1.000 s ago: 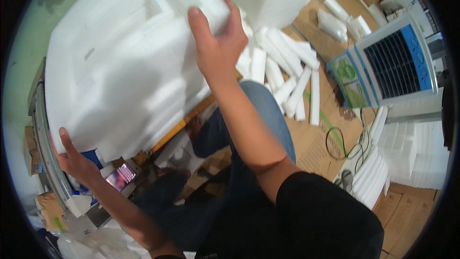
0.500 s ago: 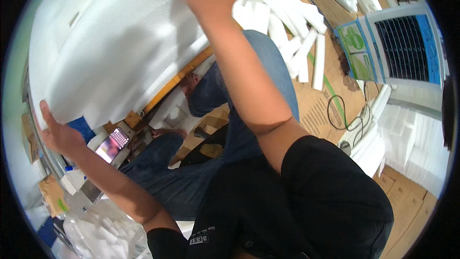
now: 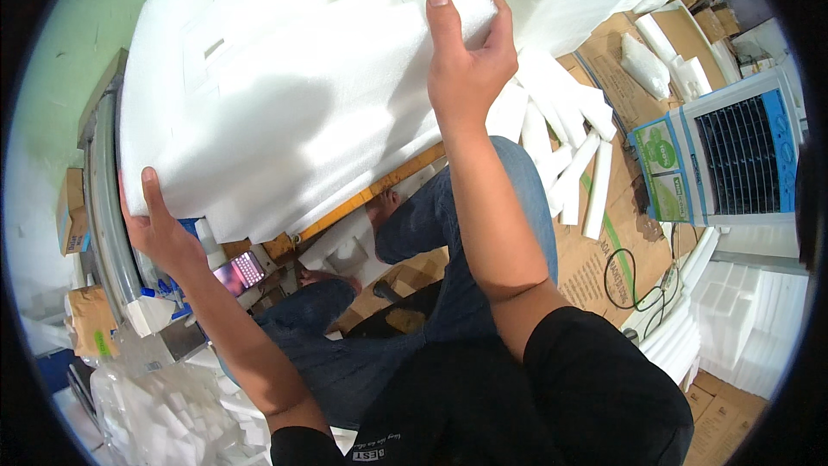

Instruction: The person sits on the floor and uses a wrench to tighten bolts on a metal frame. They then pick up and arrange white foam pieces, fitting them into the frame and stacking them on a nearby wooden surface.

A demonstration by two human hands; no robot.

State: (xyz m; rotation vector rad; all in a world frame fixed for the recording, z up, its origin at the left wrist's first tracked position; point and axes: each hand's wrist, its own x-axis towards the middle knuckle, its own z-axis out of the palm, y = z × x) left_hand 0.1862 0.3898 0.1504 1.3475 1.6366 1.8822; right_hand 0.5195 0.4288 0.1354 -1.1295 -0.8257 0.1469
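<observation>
A large white foam block (image 3: 285, 112), with slots and recesses cut into its upper face, lies before me over a work surface with an orange-brown edge (image 3: 379, 190). At its lower left corner, my left hand (image 3: 164, 229) grips the end, thumb raised along the side facing me and the other fingers mostly hidden. Around the right end curves my right hand (image 3: 470, 69), its thumb against the near face and its fingers over the far edge. The block spans the gap between both hands.
Loose white foam strips (image 3: 565, 138) lie on cardboard at my right, near an air cooler (image 3: 733, 160) and a coiled black cable (image 3: 617, 280). A lit phone (image 3: 240, 273) rests below the block. Bagged foam scraps (image 3: 155, 414) sit at lower left. A grey metal roller (image 3: 108, 181) stands left.
My view has shifted, so the whole scene sits lower and further right. The right hand's fingers, cut off before, now show on the block's end. Both hands remain at the foam.
</observation>
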